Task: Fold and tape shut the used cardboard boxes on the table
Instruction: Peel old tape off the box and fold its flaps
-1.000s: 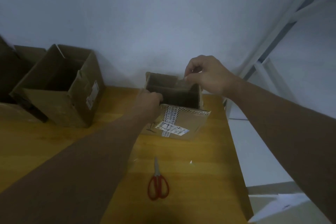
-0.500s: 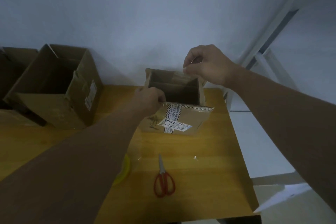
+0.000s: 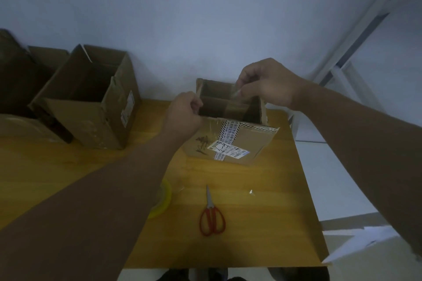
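Gripping the rim of the box (image 3: 255, 143), the left hand (image 3: 182, 116) should hold steady while the right hand (image 3: 271, 84), beyond it, pinches what seems loose tape (image 3: 237, 93).

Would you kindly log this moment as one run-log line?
box: open; left hand: grips its left corner; right hand: pinches clear strip above it; scissors: on table

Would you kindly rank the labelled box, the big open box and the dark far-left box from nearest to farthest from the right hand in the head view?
1. Labelled box: directly under the right hand, which pinches a tape-like strip at its far rim.
2. Big open box: further left, by the wall.
3. Dark box: far left edge.
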